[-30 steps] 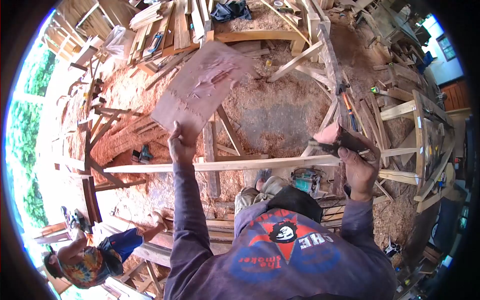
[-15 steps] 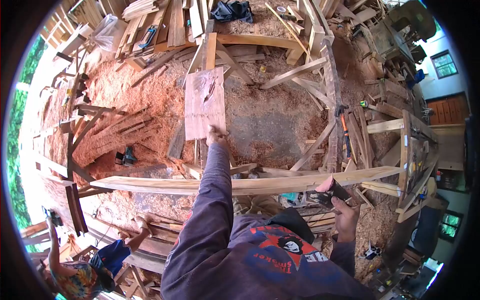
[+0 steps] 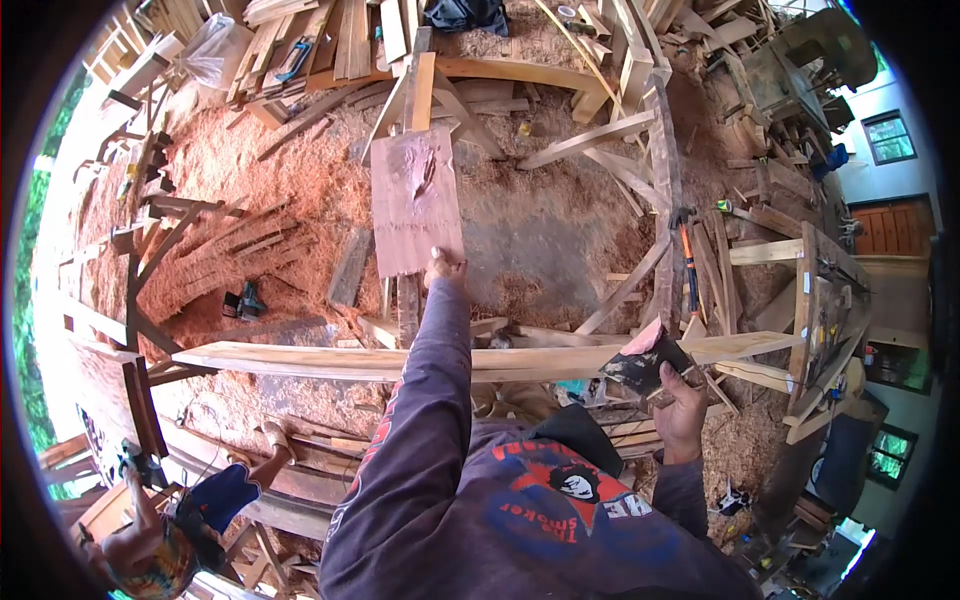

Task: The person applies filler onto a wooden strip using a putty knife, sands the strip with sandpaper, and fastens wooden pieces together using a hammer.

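Observation:
My left hand (image 3: pixel 443 268) grips the lower edge of a thin rectangular board (image 3: pixel 412 200), thumb on top. On the board is a glossy patch of paste (image 3: pixel 420 168), reddish-brown in the middle. A sawhorse is partly covered by the board. My right hand (image 3: pixel 683 405) is closed on a dark flat putty spreader (image 3: pixel 640 370), with a pink lump of paste (image 3: pixel 643 338) along its far edge. The spreader is above a long pale plank (image 3: pixel 500 364) that lies crosswise in front of my body.
Wood shavings (image 3: pixel 230 170) cover much of the floor. An orange-handled hammer (image 3: pixel 690 265) lies on a dark beam to the right. A co-worker (image 3: pixel 160 540) crouches at lower left with a tool. Stacked timber (image 3: pixel 350 40) lies at the far side.
The spreader and my right hand have shifted slightly left and up. The board in my left hand has moved a little right. The co-worker has bent lower.

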### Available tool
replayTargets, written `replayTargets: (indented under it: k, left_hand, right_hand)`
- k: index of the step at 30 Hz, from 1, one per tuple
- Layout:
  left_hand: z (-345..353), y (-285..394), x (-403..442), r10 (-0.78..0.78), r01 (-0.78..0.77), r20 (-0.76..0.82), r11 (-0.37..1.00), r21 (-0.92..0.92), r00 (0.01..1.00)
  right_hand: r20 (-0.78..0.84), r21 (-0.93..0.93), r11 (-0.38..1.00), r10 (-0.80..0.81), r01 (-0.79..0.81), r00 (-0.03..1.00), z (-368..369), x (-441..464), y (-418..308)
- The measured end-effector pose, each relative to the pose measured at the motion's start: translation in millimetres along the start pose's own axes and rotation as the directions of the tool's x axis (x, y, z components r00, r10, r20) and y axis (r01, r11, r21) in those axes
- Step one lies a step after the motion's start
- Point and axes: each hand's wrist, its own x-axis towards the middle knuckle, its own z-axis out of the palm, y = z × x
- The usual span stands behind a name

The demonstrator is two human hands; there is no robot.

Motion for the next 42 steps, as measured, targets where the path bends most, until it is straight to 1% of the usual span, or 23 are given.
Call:
replayTargets:
  k: [4,6,10,13,14,15,16,17,20,21,22,23,24,26,27,28,30,33,34,36,37,41,42]
  left_hand:
    - [14,-1,-11,0.025,-0.028,-0.052,0.997,-0.068,0.998]
    - [21,8,-29,0.008,-0.028,-0.093,0.977,-0.212,0.996]
    - [23,18,-21,-0.061,0.041,-0.086,0.975,-0.22,0.994]
    - [24,17,-33,-0.024,0.021,-0.014,0.983,-0.184,1.0]
    - [14,13,-26,0.012,-0.011,0.019,0.996,-0.091,1.0]
    - [6,21,-8,-0.229,0.226,-0.025,0.97,-0.094,0.973]
    - [10,24,-32,-0.216,0.214,0.03,0.974,0.077,0.976]
    - [3,24,-26,-0.211,0.2,0.069,0.97,0.136,0.975]
    - [36,46,-92,-0.32,0.381,-0.385,0.92,0.094,0.866]
    - [23,43,-88,-0.312,0.381,-0.401,0.919,0.102,0.861]
    - [0,41,-91,-0.085,0.089,-0.027,0.934,0.347,0.996]
    - [-24,38,-92,0.16,-0.289,0.352,0.89,0.352,0.922]
    - [-5,31,-155,0.232,-0.463,0.455,0.731,0.502,0.859]
    - [39,16,-294,0.363,-0.726,0.634,0.237,0.646,0.683]
    - [23,-4,-310,0.245,-0.857,0.839,-0.058,0.512,0.485]
    - [7,-25,-325,0.103,-0.92,0.965,-0.292,0.261,0.242]
    - [5,-54,-360,-0.195,-0.901,0.981,-0.425,-0.084,0.0]
    - [2,-82,-357,-0.139,-0.816,0.984,-0.578,0.007,0.107]
    - [0,-87,-349,-0.145,-0.818,0.984,-0.575,0.002,0.104]
    - [-1,-88,-335,-0.151,-0.85,0.918,-0.455,0.264,0.366]
    - [0,-85,-329,-0.211,-0.877,0.892,-0.372,0.305,0.4]
    - [8,-81,-333,-0.238,-0.866,0.876,-0.397,0.305,0.419]
    - [6,-84,-335,-0.187,-0.863,0.903,-0.419,0.283,0.387]
  right_hand:
    - [-0.013,-0.044,0.999,0.007,-0.008,1.0,-23,-3,6]
    - [-0.057,-0.041,0.999,0.016,-0.018,0.998,-39,-5,13]
    - [-0.058,0.0,0.999,0.046,-0.046,0.997,-53,-6,15]
    - [-0.014,0.063,0.995,0.08,-0.079,0.997,-54,-3,14]
    - [-0.024,0.113,0.985,0.137,-0.133,0.99,-48,-5,7]
    - [-0.025,0.117,0.984,0.138,-0.135,0.99,-58,-2,12]
    - [-0.02,0.121,0.983,0.138,-0.135,0.99,-69,1,19]
    - [-0.039,0.116,0.986,0.125,-0.12,0.991,-72,1,20]
    - [-0.057,0.116,0.986,0.123,-0.116,0.991,-77,0,17]
    - [-0.042,0.12,0.986,0.12,-0.115,0.992,-82,0,18]
    - [-0.027,0.125,0.985,0.125,-0.121,0.992,-87,-1,19]
    - [-0.098,0.165,0.979,0.136,-0.119,0.986,-89,-2,14]
    - [-0.136,0.139,0.989,0.067,-0.048,0.988,-111,2,22]
    - [-0.223,0.198,0.98,0.019,0.026,0.975,-128,4,0]
    - [-0.279,0.206,0.973,-0.043,0.104,0.959,-131,4,-10]
    - [-0.291,0.2,0.97,-0.073,0.135,0.954,-155,7,-9]
    - [-0.309,0.265,0.945,-0.107,0.193,0.945,-173,2,-17]
    - [-0.345,0.245,0.946,-0.121,0.213,0.931,-188,-12,-15]
    - [-0.351,0.245,0.945,-0.122,0.217,0.928,-190,-17,-12]
    - [-0.275,0.219,0.956,-0.129,0.193,0.953,-191,-28,-9]
    - [-0.296,0.191,0.961,-0.137,0.2,0.945,-196,-32,-2]
    - [-0.365,0.226,0.952,-0.113,0.205,0.924,-184,-40,5]
    - [-0.364,0.226,0.952,-0.113,0.206,0.925,-185,-41,5]
